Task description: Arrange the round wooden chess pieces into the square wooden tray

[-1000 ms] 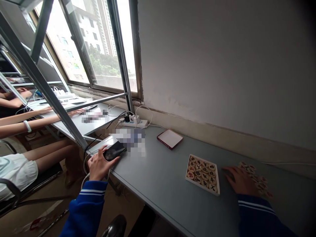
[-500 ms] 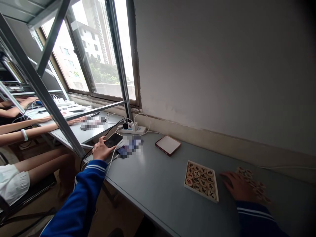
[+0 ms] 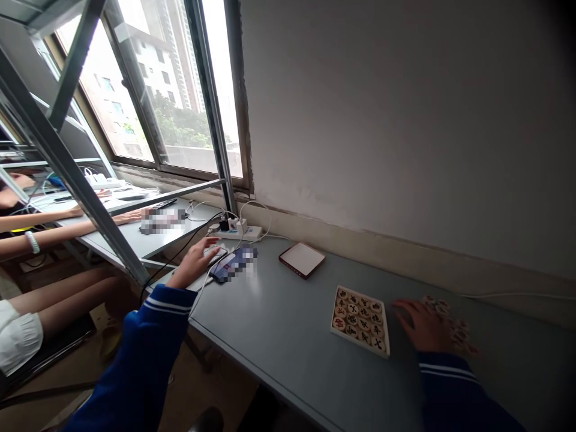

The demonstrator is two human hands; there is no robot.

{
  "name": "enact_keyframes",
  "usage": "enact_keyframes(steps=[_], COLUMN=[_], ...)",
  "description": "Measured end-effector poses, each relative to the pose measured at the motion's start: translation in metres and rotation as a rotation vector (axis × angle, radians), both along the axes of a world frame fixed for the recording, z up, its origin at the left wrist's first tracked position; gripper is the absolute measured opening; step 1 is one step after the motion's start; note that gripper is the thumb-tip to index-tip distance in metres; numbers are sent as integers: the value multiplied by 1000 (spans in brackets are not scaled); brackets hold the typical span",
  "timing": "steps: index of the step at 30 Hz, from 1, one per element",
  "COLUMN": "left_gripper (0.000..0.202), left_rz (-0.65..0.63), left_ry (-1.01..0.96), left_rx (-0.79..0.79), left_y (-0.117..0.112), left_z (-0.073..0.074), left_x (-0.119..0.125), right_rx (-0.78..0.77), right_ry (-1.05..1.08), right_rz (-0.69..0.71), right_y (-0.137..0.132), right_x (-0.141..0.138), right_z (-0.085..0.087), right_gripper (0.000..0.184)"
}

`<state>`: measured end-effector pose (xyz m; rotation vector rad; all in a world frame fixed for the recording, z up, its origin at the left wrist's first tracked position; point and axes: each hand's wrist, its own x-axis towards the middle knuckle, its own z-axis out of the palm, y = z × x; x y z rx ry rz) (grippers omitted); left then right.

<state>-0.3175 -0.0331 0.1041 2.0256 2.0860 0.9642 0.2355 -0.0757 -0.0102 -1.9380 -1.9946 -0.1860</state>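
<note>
My left hand [image 3: 194, 264] is open, its fingers apart, just over a phone [image 3: 219, 257] lying on the desk; part of the phone is hidden by the hand. Beside it lies a second phone [image 3: 227, 270], its screen blurred out, with a white cable across it. My right hand [image 3: 422, 325] rests open on the desk, fingers spread, holding nothing I can see. Left of it sits a shallow box [image 3: 383, 349] filled with round Chinese chess pieces [image 3: 359, 319]. More loose chess pieces [image 3: 459, 331] lie in shadow just past the right hand.
A flat box lid [image 3: 302, 260] with dark red sides lies near the wall. A power strip [image 3: 243, 233] with plugs and cables stands behind the phones. A metal bed frame post [image 3: 81, 186] rises at left. Another person's forearm [image 3: 58, 236] reaches onto the neighbouring desk [image 3: 121, 240].
My left hand has let go of the phone, which now lies flat on the desk. The right hand stays beside the box. The whole view has shifted slightly.
</note>
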Motion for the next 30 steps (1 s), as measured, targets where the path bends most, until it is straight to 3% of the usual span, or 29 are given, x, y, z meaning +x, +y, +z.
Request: enact_keyframes(steps=[2, 5, 9, 12, 14, 17, 25, 30], left_gripper=[48, 39, 37, 37, 35, 31, 29, 29], left_rz=[-312, -565, -707, -760, -754, -786, -793, -787], left_ry=[-136, -176, -203, -195, -186, -172, -195, -202], left_rx=[-58, -179, -169, -159, -139, -120, -116, -122], left_y=[-19, -33, -13, 14, 27, 33, 29, 30], left_z=[8, -2, -48, -81, -94, -103, -104, -106], left_x=[48, 127, 216, 259, 275, 283, 280, 281], right_rx=[34, -60, -253, -308, -277, -252, -171, -194], right_ry=[149, 430, 544, 466, 432, 444, 362, 306], right_rz=[90, 308, 476, 510, 499, 493, 501, 535], right_y=[-6, -12, -13, -11, -10, -11, -15, -11], right_x=[-17, -44, -71, -83, -87, -87, -99, -112], right_z=[14, 32, 41, 41, 41, 40, 45, 38], right_gripper=[31, 33, 33, 29, 24, 19, 29, 24])
